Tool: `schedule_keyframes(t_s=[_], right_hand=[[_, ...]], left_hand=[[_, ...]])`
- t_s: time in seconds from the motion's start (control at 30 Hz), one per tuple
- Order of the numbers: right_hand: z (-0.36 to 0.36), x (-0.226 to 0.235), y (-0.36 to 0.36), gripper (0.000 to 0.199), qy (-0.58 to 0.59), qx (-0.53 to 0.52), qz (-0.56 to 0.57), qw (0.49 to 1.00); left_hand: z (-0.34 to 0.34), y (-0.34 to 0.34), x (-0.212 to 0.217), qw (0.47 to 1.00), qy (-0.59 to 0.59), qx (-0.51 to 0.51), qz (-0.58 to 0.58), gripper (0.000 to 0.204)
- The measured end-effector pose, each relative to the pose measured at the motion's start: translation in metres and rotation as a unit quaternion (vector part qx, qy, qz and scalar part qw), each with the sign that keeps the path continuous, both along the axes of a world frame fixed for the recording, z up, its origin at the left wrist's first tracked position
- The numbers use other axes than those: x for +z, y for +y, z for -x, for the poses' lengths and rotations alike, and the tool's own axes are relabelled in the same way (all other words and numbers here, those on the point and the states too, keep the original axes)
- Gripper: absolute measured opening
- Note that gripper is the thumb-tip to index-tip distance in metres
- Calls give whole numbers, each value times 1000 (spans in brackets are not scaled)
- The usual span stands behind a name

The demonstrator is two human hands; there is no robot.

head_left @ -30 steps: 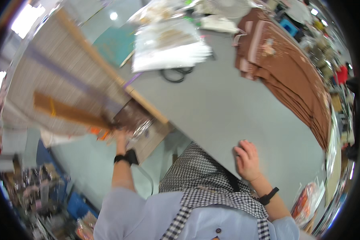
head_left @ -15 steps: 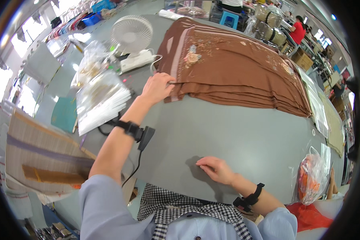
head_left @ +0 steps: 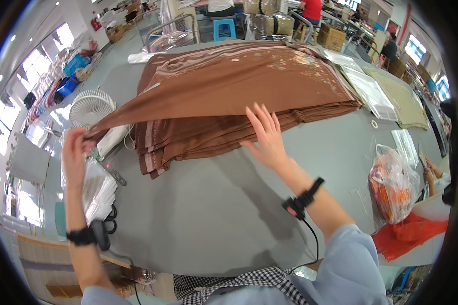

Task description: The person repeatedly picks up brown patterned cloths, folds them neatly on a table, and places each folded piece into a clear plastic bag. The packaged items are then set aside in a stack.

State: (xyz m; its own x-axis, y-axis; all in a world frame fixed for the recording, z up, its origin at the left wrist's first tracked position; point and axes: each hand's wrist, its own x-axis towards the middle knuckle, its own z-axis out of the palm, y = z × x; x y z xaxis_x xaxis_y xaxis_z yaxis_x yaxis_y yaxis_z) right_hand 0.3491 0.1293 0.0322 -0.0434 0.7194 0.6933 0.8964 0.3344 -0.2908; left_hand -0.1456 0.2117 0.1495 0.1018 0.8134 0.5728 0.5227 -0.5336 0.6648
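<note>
A thick stack of brown fabric pieces (head_left: 269, 76) lies on the grey table (head_left: 213, 213). My left hand (head_left: 75, 152) pinches the near-left corner of the top brown sheet (head_left: 188, 96) and holds it lifted off the stack toward the left. My right hand (head_left: 266, 134) is spread open with fingers apart, resting against the front edge of the stack just under the lifted sheet. Both wrists carry black bands, the right one with a cable.
A white desk fan (head_left: 90, 107) stands left of the stack. Clear plastic bags (head_left: 99, 188) and black scissors (head_left: 109, 218) lie at the table's left edge. An orange-filled plastic bag (head_left: 392, 183) sits at right. Other people work at the back and right.
The view has swung from the table's left side to the brown stack. My left hand took the top sheet's corner and lifted it left; my right hand moved from the bare table to the stack's front.
</note>
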Motion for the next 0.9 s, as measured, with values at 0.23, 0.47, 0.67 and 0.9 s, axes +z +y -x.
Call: schedule_keyframes(t_s=[0.23,0.47,0.67,0.9], right_hand=[[-5,62,9,36,-115,-4,1,993],[118,161,-43,45,104,327,-14,939],[165,241,-57,45,384,412,121,817],[-112,328,-75,27,4,6,-327,945]], left_hand=[[58,-134,18,982,50,150,103,25],[-175,-205,-103,969,-28,-187,160,24],[-326,-260,-84,885,-59,-307,344,24],[-130,-249,-58,862,-100,-226,443,18]])
